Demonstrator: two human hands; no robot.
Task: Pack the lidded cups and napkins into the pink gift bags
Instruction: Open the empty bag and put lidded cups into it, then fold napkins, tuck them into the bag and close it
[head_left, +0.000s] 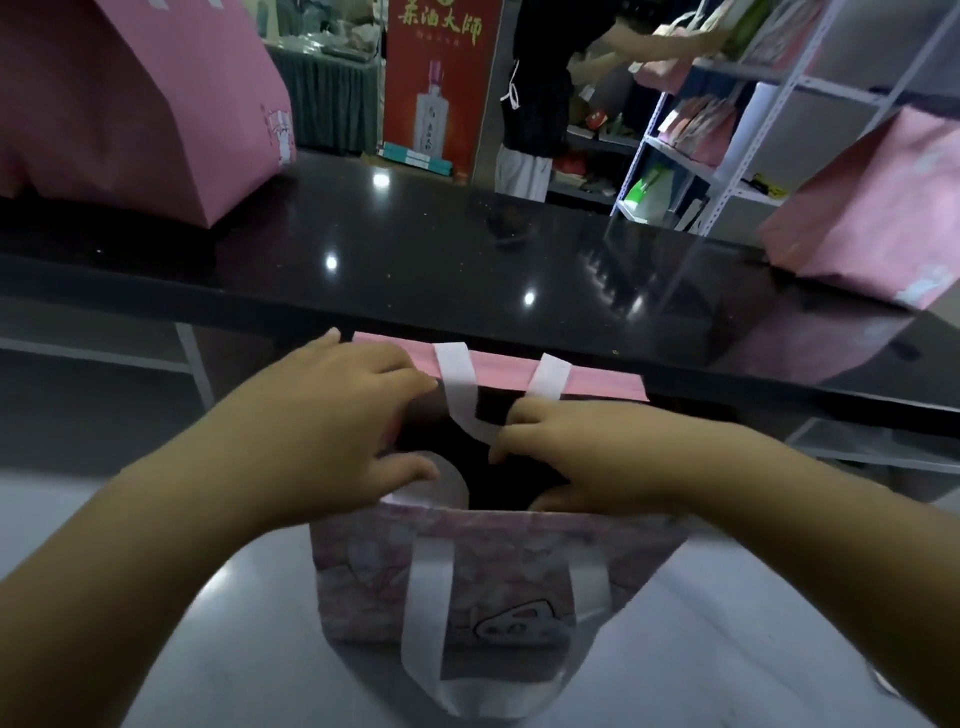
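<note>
Lower centre, the pink patterned paper gift bag (467, 582) looks light and crease-prone, best held at its rim, where the left hand (332, 431) grips and the right hand (587, 457) pinches the white ribbon handle (457, 395).

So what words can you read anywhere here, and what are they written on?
"茶油大師": big yellow characters at the top of the red poster behind the black counter.
Small line just under those characters: too blurred to read.
Label on the bottle pictured on the poster: too small to read.
The pink gift bag in the hands: only a cartoon drawing, no words I can read.
</note>
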